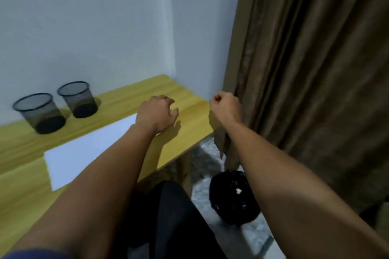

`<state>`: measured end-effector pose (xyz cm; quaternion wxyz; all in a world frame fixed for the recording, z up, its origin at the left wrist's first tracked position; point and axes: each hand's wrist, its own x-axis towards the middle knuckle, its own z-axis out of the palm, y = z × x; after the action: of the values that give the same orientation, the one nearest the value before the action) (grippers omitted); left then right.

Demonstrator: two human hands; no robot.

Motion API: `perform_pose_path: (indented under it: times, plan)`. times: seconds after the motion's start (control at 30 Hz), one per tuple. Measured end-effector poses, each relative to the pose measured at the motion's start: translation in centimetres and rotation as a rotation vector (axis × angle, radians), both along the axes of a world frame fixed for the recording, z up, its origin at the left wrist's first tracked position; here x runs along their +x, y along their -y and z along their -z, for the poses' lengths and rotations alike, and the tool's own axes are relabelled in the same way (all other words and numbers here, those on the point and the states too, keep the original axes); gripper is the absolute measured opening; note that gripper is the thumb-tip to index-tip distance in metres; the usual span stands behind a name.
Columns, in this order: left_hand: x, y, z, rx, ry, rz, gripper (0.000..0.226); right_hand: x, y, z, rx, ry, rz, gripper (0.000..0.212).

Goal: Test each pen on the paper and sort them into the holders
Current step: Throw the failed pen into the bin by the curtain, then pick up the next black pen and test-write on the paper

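**No pens in view; sorting not begun**

At far left, 2 black wire-mesh cup holders (40, 112) (78, 99) stand side by side against the wall on the yellow wooden desk (189, 99); both look empty. The white paper sheet (84, 153) lies flat nearer me. My left hand (156, 112) rests on the desk, fingers loosely curled, gripping nothing. My right hand (226, 105) hovers off the desk's edge, fisted; contents indiscernible. Next move: locate a pen.

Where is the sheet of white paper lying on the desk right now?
In the head view the white paper lies flat on the wooden desk, left of centre, in front of the two mesh holders, its right end under the left hand.
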<state>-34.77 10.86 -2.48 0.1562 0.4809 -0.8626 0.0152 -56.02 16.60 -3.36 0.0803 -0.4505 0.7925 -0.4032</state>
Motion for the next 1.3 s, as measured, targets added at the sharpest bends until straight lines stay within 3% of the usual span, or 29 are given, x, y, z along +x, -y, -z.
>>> perform_pose_path:
  times: [0.23, 0.4, 0.57, 0.7, 0.83, 1.0, 1.13, 1.2, 1.3]
  plan:
    - [18.4, -2.4, -2.5, -0.014, -0.043, -0.295, 0.045, 18.8, 5.1, -2.6, -0.044, -0.055, -0.395, 0.025]
    - [34.3, -4.8, -1.2, 0.005, -0.072, -0.596, 0.040, 34.2, 6.6, -2.4, -0.022, -0.051, -0.717, 0.015]
    - [45.3, -6.7, 2.0, 0.025, -0.107, -0.788, 0.031, 46.8, 6.9, -0.9, 0.171, -0.136, -1.039, 0.014]
    - [49.0, -7.6, 4.3, 0.044, -0.166, -0.777, 0.032, 53.1, 5.8, 0.0, 0.311, -0.214, -1.122, 0.019]
    - [51.3, -7.6, 5.6, 0.033, -0.187, -0.744, 0.029, 57.0, 5.5, 0.3, 0.382, -0.363, -1.113, 0.026]
    - [51.6, -7.7, 6.1, 0.035, -0.156, -0.738, 0.029, 58.4, 5.8, 0.3, 0.440, -0.359, -1.057, 0.022]
    - [50.9, -8.0, 5.2, 0.002, -0.212, -0.747, 0.044, 57.0, 6.0, -1.1, 0.408, -0.345, -1.031, 0.029]
    - [50.0, -8.0, 4.2, -0.051, -0.249, -0.720, 0.050, 55.2, 6.3, -2.3, 0.402, -0.272, -1.046, 0.034]
    - [48.2, -7.4, 2.4, -0.111, -0.274, -0.639, 0.045, 51.5, 6.5, -4.2, 0.448, 0.047, -1.154, 0.030]
